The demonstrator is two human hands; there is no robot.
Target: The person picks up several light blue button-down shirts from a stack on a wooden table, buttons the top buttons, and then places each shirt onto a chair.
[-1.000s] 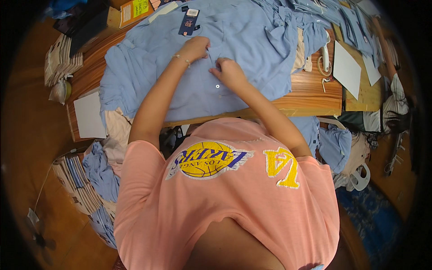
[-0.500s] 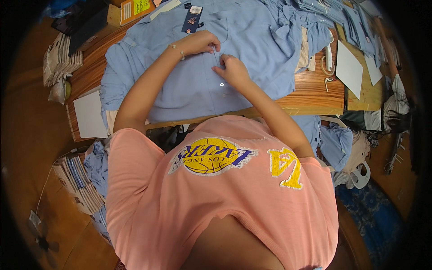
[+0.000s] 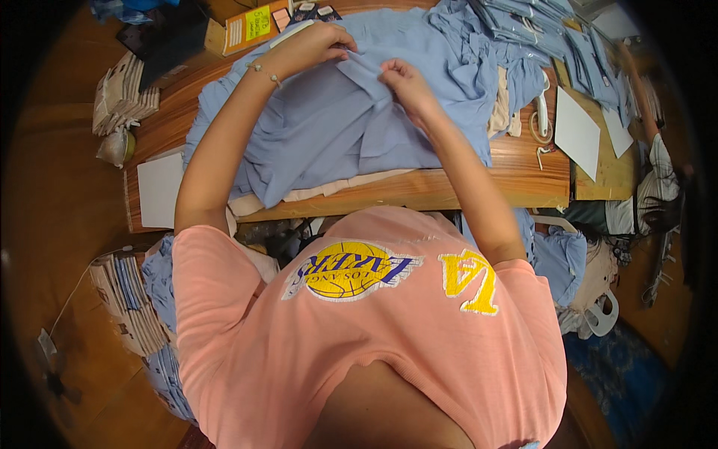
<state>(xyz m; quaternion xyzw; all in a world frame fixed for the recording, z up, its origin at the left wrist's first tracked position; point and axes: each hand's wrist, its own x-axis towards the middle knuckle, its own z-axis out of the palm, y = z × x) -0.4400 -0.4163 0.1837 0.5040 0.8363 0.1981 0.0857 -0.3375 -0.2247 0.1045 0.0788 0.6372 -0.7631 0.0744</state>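
Two lettered patches (image 3: 356, 271) mark the pink top (image 3: 247, 337); a yellow label (image 3: 260, 22) with writing is on the orange notebook (image 3: 236, 32), far left. The blue garment (image 3: 321, 142) lies on the table (image 3: 516, 166), its raised fold between both hands. Left hand (image 3: 310, 46): extended far, wrist bent right, fingertips pinching the fold. Right hand (image 3: 410, 86): angled left, thumb and finger pinching the fold. Dark tags (image 3: 305, 13): partly hidden, print illegible.

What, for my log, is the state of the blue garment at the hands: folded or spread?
Spread, though rumpled: the blue garment lies broadly across the table in loose creases.
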